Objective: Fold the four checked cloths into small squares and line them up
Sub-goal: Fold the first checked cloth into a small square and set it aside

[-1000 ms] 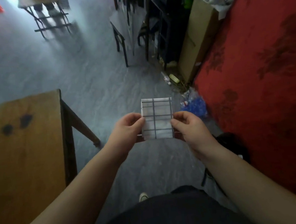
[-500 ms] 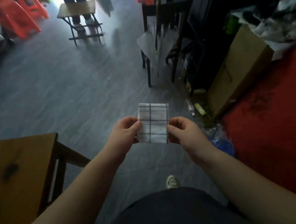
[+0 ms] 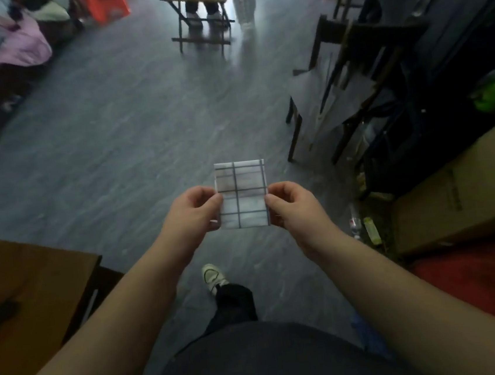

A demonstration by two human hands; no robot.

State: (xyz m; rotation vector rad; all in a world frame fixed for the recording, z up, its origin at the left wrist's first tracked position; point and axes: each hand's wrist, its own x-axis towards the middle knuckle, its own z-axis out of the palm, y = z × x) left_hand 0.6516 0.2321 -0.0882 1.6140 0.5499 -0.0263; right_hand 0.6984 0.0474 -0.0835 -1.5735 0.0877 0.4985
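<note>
1. Head view: grey floor (image 3: pixel 107 147); wooden tabletop (image 3: pixel 22 290) at lower left.
2. A folded checked cloth (image 3: pixel 242 194) is held in mid-air, right of the tabletop.
3. Left hand (image 3: pixel 192 213) and right hand (image 3: pixel 292 205) each pinch one side edge in a closed grip.

Grey floor (image 3: pixel 113 146) under a wooden table (image 3: pixel 22 290), chairs (image 3: pixel 349 63) and cardboard box (image 3: pixel 460 192).

head view, forward-down, near the hands

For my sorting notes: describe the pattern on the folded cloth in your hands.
White with dark grid lines, a checked cloth; the head view shows it clearly.
</note>
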